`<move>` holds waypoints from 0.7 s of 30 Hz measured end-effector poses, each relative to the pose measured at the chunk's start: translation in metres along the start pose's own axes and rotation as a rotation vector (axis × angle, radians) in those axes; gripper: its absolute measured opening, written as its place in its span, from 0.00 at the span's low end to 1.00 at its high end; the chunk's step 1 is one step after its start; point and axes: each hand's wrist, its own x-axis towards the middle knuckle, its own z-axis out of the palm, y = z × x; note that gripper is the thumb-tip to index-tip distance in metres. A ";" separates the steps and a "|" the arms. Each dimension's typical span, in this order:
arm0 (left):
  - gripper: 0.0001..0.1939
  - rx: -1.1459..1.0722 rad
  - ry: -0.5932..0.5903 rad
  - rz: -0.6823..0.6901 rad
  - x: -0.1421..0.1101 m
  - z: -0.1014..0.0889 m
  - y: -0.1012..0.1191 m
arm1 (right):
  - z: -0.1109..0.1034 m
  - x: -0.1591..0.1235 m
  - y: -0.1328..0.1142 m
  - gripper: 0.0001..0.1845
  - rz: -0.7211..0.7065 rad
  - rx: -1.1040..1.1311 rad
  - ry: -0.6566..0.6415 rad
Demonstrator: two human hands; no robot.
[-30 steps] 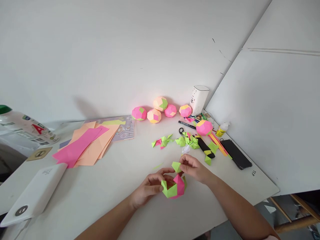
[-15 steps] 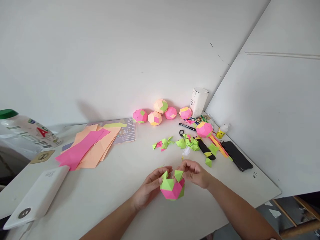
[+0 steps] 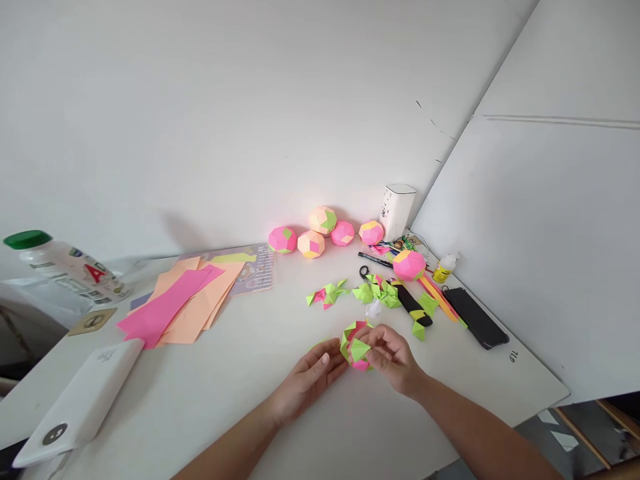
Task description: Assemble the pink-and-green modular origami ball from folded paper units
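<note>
A partly built ball of folded green and pink paper (image 3: 361, 365) is held up between my hands, its open side tilted towards me. My right hand (image 3: 395, 360) pinches a green folded paper piece (image 3: 360, 349) in front of that opening, and its other fingers reach the ball's right side, partly hidden. My left hand (image 3: 313, 377) has its fingers stretched out at the ball's left and lower edge, the thumb standing apart from the paper. Beyond the hands lie loose green folded pieces (image 3: 364, 293), with a small clear-capped bottle (image 3: 373, 309) just behind my right fingers.
Several finished paper balls (image 3: 311, 245) line the wall. At left are pink and peach sheets (image 3: 170, 300), a white power bank (image 3: 83, 400) and a tilted bottle (image 3: 75, 270). A phone (image 3: 475, 317), yellow-labelled glue (image 3: 445, 268) and a cutter (image 3: 413, 303) lie at right.
The ball has moved up and right and turned its opening towards me. My left thumb has come off it. My right hand has kept the green piece, now lower against the ball.
</note>
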 end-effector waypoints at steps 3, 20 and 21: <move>0.18 -0.009 0.001 -0.004 0.001 0.002 0.001 | -0.009 0.002 -0.004 0.14 -0.037 -0.082 0.056; 0.12 -0.090 0.055 -0.015 0.002 -0.002 0.001 | -0.014 -0.001 -0.018 0.04 -0.004 -0.827 -0.427; 0.12 -0.081 0.050 -0.014 0.003 0.000 0.002 | -0.014 0.000 -0.017 0.04 -0.027 -0.808 -0.418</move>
